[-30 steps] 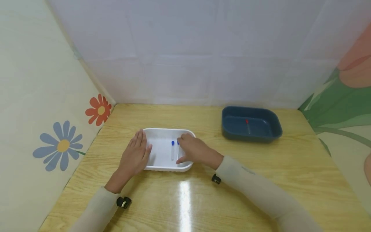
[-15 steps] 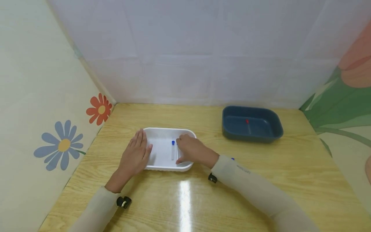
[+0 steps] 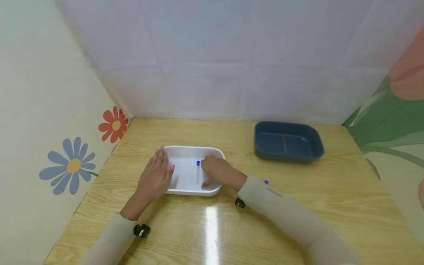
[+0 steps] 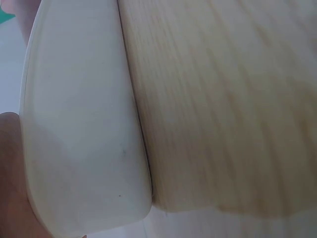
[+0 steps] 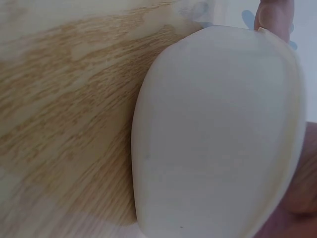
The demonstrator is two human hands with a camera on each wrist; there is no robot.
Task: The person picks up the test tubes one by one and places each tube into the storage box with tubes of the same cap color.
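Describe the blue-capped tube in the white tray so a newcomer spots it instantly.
On the wooden table, find the white tray. In it, between left hand and right hand, lies a slim clear tube. Its cap is blue; the other visible blue cap is outside the tray, beside the right sleeve.

Two trays (image 3: 180, 169), tubes (image 3: 197, 173) (at least three)

Tabletop (image 3: 179, 232): yellow wood grain, one glare streak (image 3: 212, 235)
Back sheet (image 3: 205, 55): pale, creased
Left wall (image 3: 33, 92): blue flower (image 3: 73, 166) below a red flower (image 3: 115, 125)
Right wall (image 3: 394, 176): green leaves (image 3: 394, 117), pink bloom (image 3: 409, 82), cropped, perhaps a tulip
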